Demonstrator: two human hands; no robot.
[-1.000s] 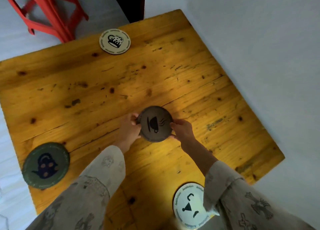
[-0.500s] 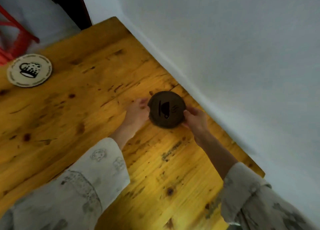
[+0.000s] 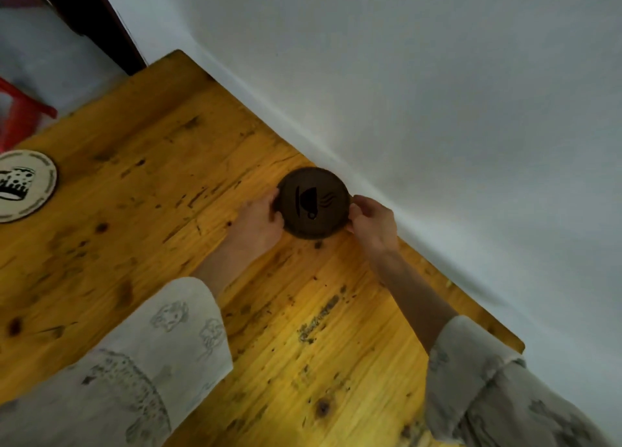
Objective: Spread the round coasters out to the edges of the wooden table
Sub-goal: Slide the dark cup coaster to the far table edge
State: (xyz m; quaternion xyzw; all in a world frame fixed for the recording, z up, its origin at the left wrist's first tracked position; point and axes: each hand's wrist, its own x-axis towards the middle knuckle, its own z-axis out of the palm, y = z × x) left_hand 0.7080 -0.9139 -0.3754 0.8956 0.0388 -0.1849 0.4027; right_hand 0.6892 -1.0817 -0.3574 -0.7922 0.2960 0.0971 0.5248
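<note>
Both hands, left hand (image 3: 259,221) and right hand (image 3: 372,222), pinch the dark coaster (image 3: 314,207) by opposite rims at the tabletop's (image 3: 168,137) right edge, frame centre.

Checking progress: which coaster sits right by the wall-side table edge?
The dark brown coaster with the steaming cup, held between both hands; the pale one lies far left.

Two round coasters are in view on one yellow wooden desk (image 3: 161,211): one dark brown round coaster with a black cup drawing (image 3: 313,207), and one cream round coaster with a black mug drawing (image 3: 23,185), cut partly by the left border. Two hands show, the left hand (image 3: 257,222) and the right hand (image 3: 372,224), and two pale printed sleeves. One red metal frame (image 3: 20,116) shows at the far left.
</note>
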